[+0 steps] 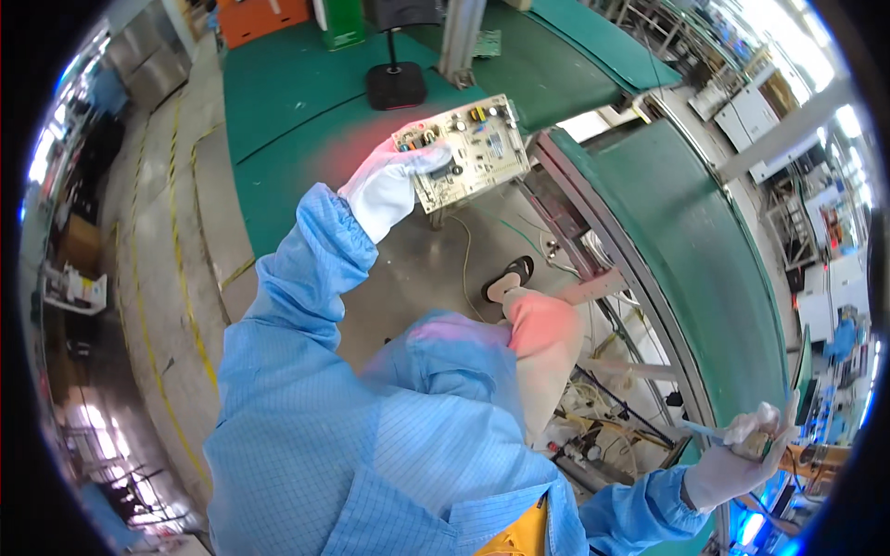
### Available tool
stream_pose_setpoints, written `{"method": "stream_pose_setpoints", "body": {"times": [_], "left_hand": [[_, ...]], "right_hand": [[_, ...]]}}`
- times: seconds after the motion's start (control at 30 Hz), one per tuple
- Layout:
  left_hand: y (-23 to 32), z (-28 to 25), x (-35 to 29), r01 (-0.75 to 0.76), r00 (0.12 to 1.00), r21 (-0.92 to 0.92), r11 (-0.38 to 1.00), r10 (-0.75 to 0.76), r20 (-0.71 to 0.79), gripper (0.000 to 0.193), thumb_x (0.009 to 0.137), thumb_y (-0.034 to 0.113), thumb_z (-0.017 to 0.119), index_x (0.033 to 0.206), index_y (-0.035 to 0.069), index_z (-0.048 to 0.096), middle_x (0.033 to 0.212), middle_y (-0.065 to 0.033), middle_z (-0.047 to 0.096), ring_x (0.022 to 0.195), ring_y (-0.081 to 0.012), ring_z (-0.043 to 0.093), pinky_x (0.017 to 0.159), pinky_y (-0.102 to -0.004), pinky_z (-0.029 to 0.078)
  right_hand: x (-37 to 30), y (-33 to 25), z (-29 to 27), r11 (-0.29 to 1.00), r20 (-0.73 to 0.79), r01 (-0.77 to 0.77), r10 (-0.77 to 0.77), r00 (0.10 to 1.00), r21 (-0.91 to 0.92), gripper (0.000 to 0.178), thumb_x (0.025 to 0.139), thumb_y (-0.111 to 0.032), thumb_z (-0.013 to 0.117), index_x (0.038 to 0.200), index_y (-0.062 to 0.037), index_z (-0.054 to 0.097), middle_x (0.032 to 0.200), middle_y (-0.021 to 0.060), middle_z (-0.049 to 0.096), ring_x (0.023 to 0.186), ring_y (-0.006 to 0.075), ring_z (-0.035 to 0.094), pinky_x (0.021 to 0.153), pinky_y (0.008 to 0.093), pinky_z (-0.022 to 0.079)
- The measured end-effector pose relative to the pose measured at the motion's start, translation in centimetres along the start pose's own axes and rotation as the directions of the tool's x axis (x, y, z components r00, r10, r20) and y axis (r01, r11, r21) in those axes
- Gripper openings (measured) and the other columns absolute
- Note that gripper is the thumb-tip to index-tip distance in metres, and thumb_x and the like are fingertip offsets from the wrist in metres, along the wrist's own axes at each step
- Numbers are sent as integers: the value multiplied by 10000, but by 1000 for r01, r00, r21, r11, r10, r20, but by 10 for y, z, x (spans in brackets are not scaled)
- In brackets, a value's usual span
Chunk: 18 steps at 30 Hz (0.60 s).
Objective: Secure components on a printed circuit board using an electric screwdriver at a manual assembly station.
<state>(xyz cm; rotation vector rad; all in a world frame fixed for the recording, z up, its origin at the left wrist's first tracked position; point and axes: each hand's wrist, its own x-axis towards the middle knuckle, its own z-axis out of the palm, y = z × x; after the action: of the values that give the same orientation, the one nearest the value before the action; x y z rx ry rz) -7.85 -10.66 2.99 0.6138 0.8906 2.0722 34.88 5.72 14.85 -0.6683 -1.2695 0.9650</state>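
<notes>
In my white-gloved left hand (387, 188) is a pale circuit board (491, 156) with several components on its upper face. The thumb lies over the board's near left part and the other fingers are mostly hidden beneath it. The board is held in the air, between the green table at the left and the conveyor at the right. My right hand (728, 473), also gloved in white, is far out at the lower right by the conveyor's near end. Its fingers are closed around something small and partly hidden; a thin pale-blue stick shows beside it.
A green-topped table (278, 111) stands ahead, carrying a black stand (396, 85) and a green box (340, 23). A green conveyor belt (672, 213) curves along my right, with a metal edge. Another circuit board (488, 43) lies beyond a post. Cables (612, 426) hang beneath the conveyor.
</notes>
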Motion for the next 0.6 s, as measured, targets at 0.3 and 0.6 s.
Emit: {"method": "stream_pose_setpoints", "body": {"times": [0.3,0.6], "left_hand": [[26,-47,2,-55,981,-89,994,37,-193,393,919,136,619,1265,-26,524,1172,-129,632,1031,-224,646,921,-346,531],[29,-55,9,-87,975,-75,993,69,-213,366,945,148,580,1254,-39,521,1177,-136,627,1068,-231,626,962,-361,506]], "right_hand": [[6,4,1,997,-16,-33,35,999,76,525,1001,-336,468,1294,98,438,822,60,490,530,84,358,457,218,263],[6,6,7,996,-59,-28,33,998,79,470,998,-330,479,1242,71,485,795,59,478,519,87,354,448,224,258]]}}
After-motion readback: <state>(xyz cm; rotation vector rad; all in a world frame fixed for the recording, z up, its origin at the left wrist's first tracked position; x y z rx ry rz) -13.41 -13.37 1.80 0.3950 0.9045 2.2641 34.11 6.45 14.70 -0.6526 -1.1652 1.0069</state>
